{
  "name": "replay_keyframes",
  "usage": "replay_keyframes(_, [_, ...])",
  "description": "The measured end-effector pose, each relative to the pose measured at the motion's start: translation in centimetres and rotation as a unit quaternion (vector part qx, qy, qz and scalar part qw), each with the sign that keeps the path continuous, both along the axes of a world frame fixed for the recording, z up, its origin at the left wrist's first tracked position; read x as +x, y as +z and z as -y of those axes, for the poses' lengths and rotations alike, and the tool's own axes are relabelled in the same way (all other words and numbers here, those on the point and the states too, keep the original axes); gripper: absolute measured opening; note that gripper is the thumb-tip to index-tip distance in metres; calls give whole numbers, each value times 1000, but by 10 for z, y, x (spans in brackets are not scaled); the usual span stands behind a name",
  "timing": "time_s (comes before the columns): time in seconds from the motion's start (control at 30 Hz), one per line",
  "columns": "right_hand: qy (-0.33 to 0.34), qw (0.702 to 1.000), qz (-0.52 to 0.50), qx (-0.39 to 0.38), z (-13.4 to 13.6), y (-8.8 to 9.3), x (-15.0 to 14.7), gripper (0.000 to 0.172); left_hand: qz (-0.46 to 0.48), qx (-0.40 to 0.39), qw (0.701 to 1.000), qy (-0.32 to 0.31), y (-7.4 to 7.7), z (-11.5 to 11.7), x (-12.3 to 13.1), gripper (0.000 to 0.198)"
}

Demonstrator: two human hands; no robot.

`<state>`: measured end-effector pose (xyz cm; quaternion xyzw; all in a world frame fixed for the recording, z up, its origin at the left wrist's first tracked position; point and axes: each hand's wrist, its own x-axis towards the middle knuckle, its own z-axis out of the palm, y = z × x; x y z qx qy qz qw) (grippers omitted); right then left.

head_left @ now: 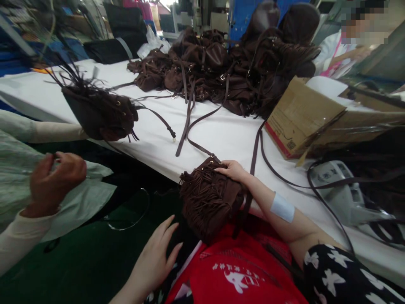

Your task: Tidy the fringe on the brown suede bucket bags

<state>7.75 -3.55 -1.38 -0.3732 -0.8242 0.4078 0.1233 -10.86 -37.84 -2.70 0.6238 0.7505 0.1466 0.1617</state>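
A dark brown fringed handbag (205, 202) rests against the table's front edge, close to my red apron. My right hand (233, 171) is closed on its upper rim, thumb on the near side and the other fingers partly hidden. From the top of the bag a buckled strap runs back over the white table. My left hand (160, 249) is held low to the left of the bag, apart from it, fingers stretched out with nothing in them.
A big heap of brown bags (215, 63) covers the table's far side. An opened cardboard box (310, 114) and a grey-white device (341, 190) stand to the right. At left, a co-worker's hand (58, 179) is near another fringed bag (101, 112) on their other arm. Another person sits at back right.
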Motion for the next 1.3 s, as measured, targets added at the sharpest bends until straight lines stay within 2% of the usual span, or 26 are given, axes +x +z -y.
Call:
replay_keyframes(0.07, [42, 998, 24, 27, -7, 20, 2, 33, -12, 69, 997, -43, 7, -35, 7, 46])
replay_keyframes(0.17, [93, 982, 107, 126, -21, 59, 3, 33, -21, 140, 985, -97, 17, -89, 21, 48])
replay_keyframes(0.27, [87, 949, 248, 177, -28, 85, -8, 30, -29, 155, 982, -102, 23, -140, 40, 51])
replay_keyframes(0.33, [46, 929, 321, 176, -27, 87, -21, 29, -48, 134, 988, -60, 25, -166, 55, 49])
replay_keyframes(0.43, [-10, 926, 333, 178, -12, 70, -41, 41, -93, 114, 989, 20, 28, -191, 69, 45])
replay_keyframes(0.53, [-71, 937, 280, 198, 9, 46, -52, 53, -136, 93, 985, 42, 35, -201, 71, 37])
replay_keyframes(0.6, [-110, 942, 238, 210, 17, 31, -51, 49, -157, 56, 986, 20, 40, -206, 68, 32])
replay_keyframes(0.67, [-117, 946, 223, 202, 16, 18, -47, 46, -173, 32, 984, -4, 42, -213, 64, 29])
replay_keyframes(0.8, [-81, 963, 193, 169, 0, -1, -47, 43, -182, -14, 982, -51, 44, -230, 55, 35])
replay_keyframes(0.93, [-55, 967, 176, 175, -6, 3, -44, 41, -173, -70, 979, -82, 59, -233, 59, 35])
replay_keyframes(1.03, [-45, 963, 163, 211, -16, 16, -37, 43, -168, -79, 979, -88, 74, -226, 66, 49])
replay_keyframes(1.1, [-44, 960, 155, 230, -28, 22, -31, 43, -160, -76, 980, -92, 80, -220, 70, 51])
replay_keyframes(1.2, [-64, 957, 166, 230, -41, 20, -19, 41, -145, -87, 979, -113, 84, -207, 76, 43])
replay_keyframes(1.3, [-93, 958, 189, 196, -33, 15, -9, 42, -132, -103, 976, -138, 81, -185, 81, 28])
